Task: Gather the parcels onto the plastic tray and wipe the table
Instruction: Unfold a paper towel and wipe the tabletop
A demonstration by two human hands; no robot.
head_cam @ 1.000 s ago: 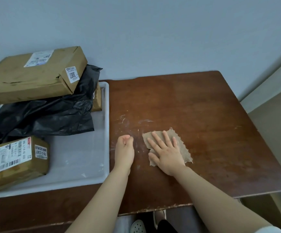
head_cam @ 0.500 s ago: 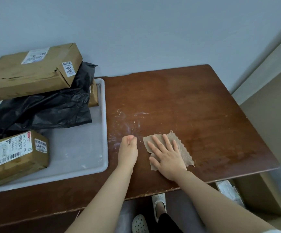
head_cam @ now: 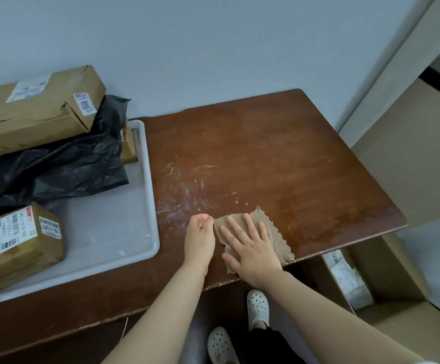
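**Cloth drawn to the near edge, smears still ahead**

Both hands and the cloth now sit closer to the near edge of the bench than half a second ago, the cloth's near corner reaching that edge.

On the left, the plastic tray (head_cam: 149,195) carries the parcels: a long brown box (head_cam: 37,111) on top of a black bag parcel (head_cam: 55,172), a smaller labelled box (head_cam: 16,245) at the front, and another brown parcel (head_cam: 128,145) partly hidden behind the bag. No parcel lies on the open wood, so the gathering looks done.

Next comes the left hand (head_cam: 199,239), curled into a loose fist with fingers together, holding nothing that can be seen, resting on the bench (head_cam: 279,158) just beside the tray's right rim. Touching it on the right is the ragged brown cloth (head_cam: 271,227), pinned flat under the right hand (head_cam: 250,248), whose fingers are spread apart and pressing down.

White smears (head_cam: 184,195) lie beyond the hands, away from the person and slightly left of the cloth. The right hand, already on the cloth, is the one placed to push forward and leftward over them; the cloth's longer side runs diagonally from far-left to near-right. Wiping seems partway through.
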